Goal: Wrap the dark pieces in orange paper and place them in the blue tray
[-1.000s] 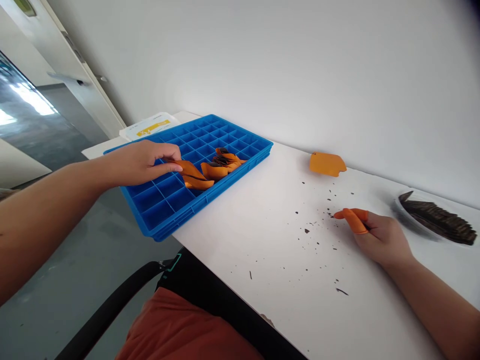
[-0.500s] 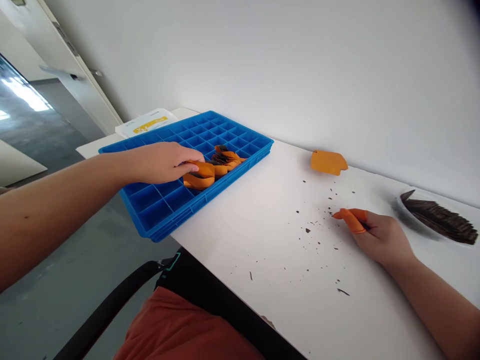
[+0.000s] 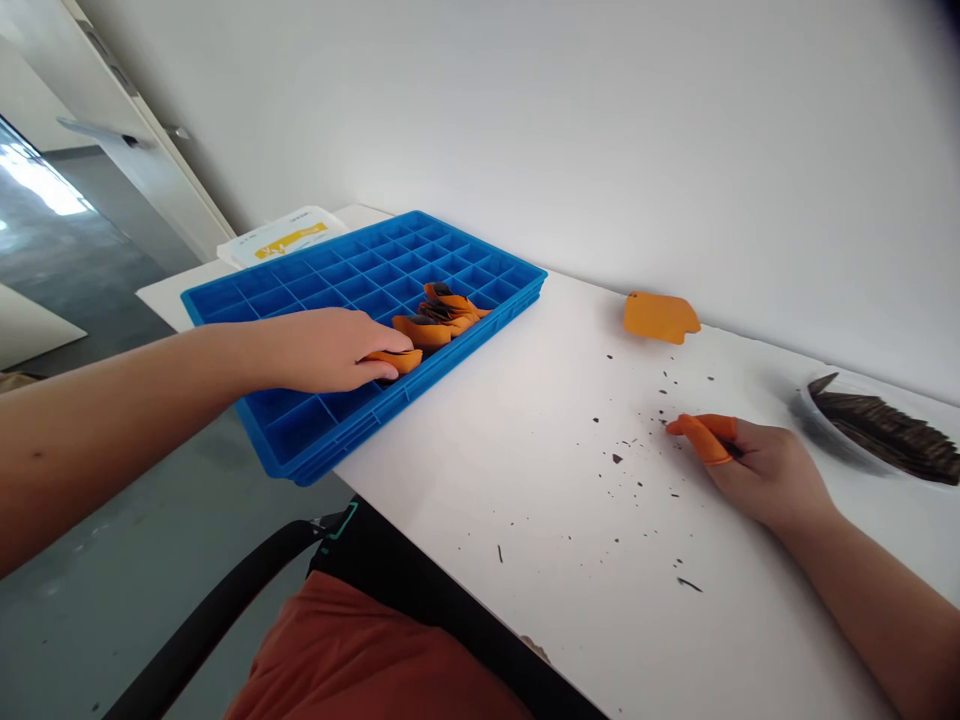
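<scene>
My left hand is closed on a thin orange sheet, curled, with one end down in a compartment of the blue divided tray. Just beyond it, more curled orange-and-black sheets are bunched together in the compartments. My right hand rests on the white table with orange finger cots on its thumb and finger. Those fingertips are pressed together; a dark bit shows behind them, too hidden to name. A flat orange piece with a notched corner lies near the wall.
A white bowl of stacked dark brown strips stands at the right. Dark crumbs are scattered over the table. Behind the tray lies a white-and-yellow package. A chair armrest is below the table edge.
My left hand has lowered the orange sheet further into the tray, so less of its loop shows. The right hand stays in the same place. The view has shifted slightly.
</scene>
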A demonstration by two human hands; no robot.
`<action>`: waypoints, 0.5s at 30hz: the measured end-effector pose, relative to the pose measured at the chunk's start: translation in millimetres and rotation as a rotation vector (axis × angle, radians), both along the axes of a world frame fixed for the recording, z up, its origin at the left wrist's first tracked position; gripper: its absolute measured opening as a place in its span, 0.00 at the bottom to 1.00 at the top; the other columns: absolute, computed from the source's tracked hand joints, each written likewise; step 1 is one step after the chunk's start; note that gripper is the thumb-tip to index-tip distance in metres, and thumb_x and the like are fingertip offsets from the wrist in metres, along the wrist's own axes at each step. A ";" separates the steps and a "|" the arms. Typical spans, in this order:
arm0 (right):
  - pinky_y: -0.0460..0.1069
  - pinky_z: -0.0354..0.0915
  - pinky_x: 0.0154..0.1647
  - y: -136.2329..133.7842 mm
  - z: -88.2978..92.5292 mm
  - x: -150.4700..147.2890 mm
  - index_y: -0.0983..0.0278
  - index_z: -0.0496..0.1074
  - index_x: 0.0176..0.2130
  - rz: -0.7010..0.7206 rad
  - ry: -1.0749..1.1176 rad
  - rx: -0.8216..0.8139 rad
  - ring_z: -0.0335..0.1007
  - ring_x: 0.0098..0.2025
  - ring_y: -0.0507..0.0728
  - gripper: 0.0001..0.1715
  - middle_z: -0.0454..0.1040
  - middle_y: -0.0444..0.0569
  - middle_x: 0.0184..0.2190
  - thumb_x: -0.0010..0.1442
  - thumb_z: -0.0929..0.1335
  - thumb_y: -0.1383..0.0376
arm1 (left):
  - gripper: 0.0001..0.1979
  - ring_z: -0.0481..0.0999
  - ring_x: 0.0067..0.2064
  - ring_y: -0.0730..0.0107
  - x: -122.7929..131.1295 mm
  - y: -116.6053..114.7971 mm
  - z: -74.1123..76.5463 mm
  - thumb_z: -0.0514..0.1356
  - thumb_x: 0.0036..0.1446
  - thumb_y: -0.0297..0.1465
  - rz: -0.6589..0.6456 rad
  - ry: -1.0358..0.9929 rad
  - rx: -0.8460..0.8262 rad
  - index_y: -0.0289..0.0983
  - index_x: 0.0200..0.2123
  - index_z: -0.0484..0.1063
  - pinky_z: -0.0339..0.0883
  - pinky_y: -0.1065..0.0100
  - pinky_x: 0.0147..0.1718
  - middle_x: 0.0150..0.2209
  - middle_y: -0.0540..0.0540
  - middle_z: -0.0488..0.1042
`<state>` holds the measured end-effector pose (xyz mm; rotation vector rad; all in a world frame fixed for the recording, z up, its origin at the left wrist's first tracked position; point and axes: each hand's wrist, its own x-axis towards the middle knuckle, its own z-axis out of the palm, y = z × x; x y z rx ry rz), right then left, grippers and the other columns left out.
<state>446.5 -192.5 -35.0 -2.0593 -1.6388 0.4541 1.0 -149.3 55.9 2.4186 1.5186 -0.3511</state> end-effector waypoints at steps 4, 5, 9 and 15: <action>0.54 0.58 0.30 0.0 -0.5 0.2 0.63 0.83 0.38 0.003 -0.003 0.023 0.58 0.26 0.54 0.28 0.76 0.48 0.27 0.58 0.65 0.45 | 0.15 0.75 0.38 0.60 -5.6 6.3 2.6 0.54 0.65 0.44 -0.028 -0.021 -0.060 0.44 0.42 0.78 0.59 0.64 0.38 0.39 0.47 0.80; 0.54 0.58 0.29 0.1 -0.9 0.3 0.63 0.83 0.38 0.002 -0.006 0.027 0.58 0.25 0.54 0.29 0.76 0.48 0.26 0.58 0.65 0.44 | 0.14 0.75 0.37 0.61 -6.5 6.2 4.0 0.54 0.66 0.42 -0.041 -0.026 -0.076 0.44 0.41 0.77 0.59 0.64 0.37 0.39 0.47 0.80; 0.53 0.58 0.29 1.3 -3.0 2.7 0.62 0.83 0.38 0.015 -0.016 0.034 0.59 0.26 0.55 0.29 0.77 0.49 0.27 0.58 0.66 0.44 | 0.13 0.74 0.35 0.67 -7.3 0.2 8.1 0.53 0.68 0.38 -0.070 -0.042 -0.136 0.40 0.36 0.74 0.58 0.66 0.36 0.35 0.50 0.79; 0.52 0.55 0.27 2.6 -2.5 4.8 0.63 0.83 0.39 0.030 -0.009 0.011 0.57 0.26 0.55 0.29 0.73 0.49 0.23 0.57 0.66 0.44 | 0.11 0.75 0.37 0.67 -8.1 -6.6 5.1 0.54 0.67 0.34 -0.062 -0.048 -0.104 0.40 0.37 0.74 0.59 0.67 0.38 0.37 0.50 0.80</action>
